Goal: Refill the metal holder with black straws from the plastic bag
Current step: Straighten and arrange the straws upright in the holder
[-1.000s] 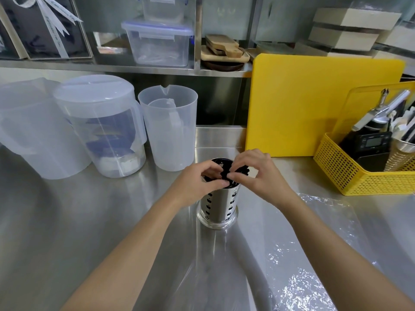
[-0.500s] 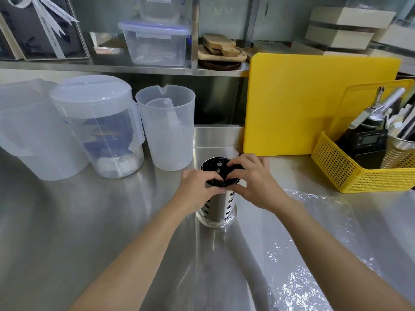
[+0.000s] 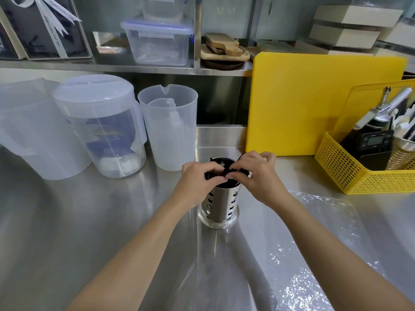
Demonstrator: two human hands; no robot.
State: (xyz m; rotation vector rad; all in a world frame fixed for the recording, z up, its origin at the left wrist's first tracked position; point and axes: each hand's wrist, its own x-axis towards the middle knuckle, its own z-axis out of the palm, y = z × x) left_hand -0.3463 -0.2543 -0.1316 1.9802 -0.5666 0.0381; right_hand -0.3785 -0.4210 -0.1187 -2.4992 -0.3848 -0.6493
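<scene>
Straws (image 3: 226, 173), black ones, sit bunched at the mouth of the metal holder (image 3: 219, 204), which stands upright on the steel surface (image 3: 78, 221) near the middle of what I see. I can only make out a dark clump there; how many there are and how deep they go is hidden by the hands and the holder wall.

Starting far left, a translucent pitcher (image 3: 29, 131) is cut off by the frame edge. Beside it stands a lidded pitcher (image 3: 98, 124) with something blue and white inside that I cannot identify, then an open measuring jug (image 3: 169, 126) with a smaller one nested in it.

My left hand (image 3: 197, 182) is at the near-left rim of the holder, its fingers closed on the black clump. My right hand (image 3: 258, 176) meets it from the right, fingers pinched together on the same clump; the fingertips of both hands touch or nearly touch, and I cannot tell which.

Near and right of the holder, the clear plastic bag (image 3: 314, 243) lies flat and crinkled on the surface, partly under my right forearm and running out of frame.

Farther right, a yellow cutting board (image 3: 314, 102) leans upright, and a yellow basket (image 3: 359, 173) of tools is cropped by the right edge.
</scene>
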